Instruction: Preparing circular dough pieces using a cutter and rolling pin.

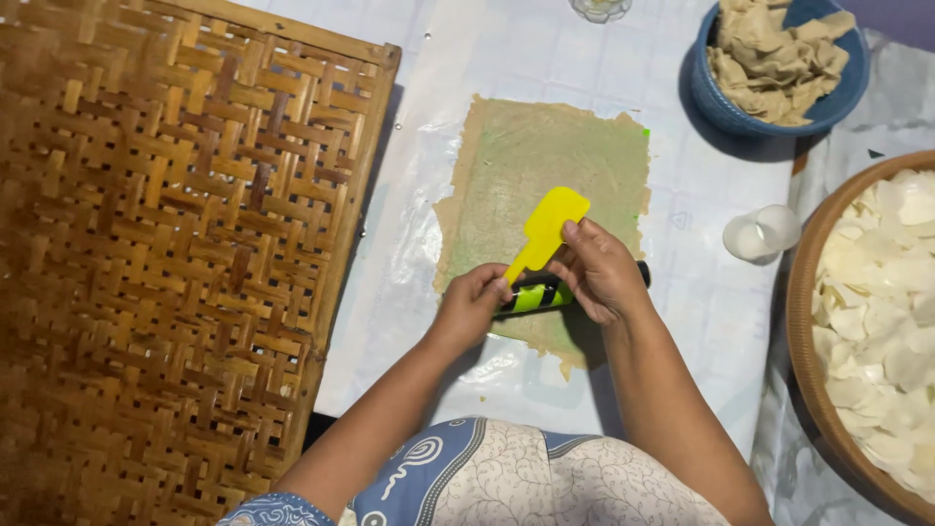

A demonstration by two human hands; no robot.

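A black cylinder with a bright green label band [545,292] lies across the near end of a thin sheet of tan dough [545,166], which is spread on a pale plastic sheet [701,292] covering the bench. The label wraps the middle of the cylinder as slanted green stripes on black; its lettering is too small to make out.

Both hands work at this cylinder. The left hand [472,304] closes over its left end, fingers curled down on top. The right hand [596,271] grips its right part, and the black tip pokes out just past the knuckles. The same right hand also pinches the handle of a yellow plastic scraper [547,232], whose flat blade points up and away from the person, over the dough. The 2 hands sit close together, with only the green band showing between them.

The dough is roughly rectangular with ragged edges, greenish brown, and thin enough that a green underlay shows at its right edge.

A woven bamboo tray [166,253] lies to the left. A blue bowl [721,102] of crumpled tan pieces stands at the upper right, a small clear cup [762,234] sits right of the dough, and a round wooden basket [808,331] of pale chips fills the right edge.
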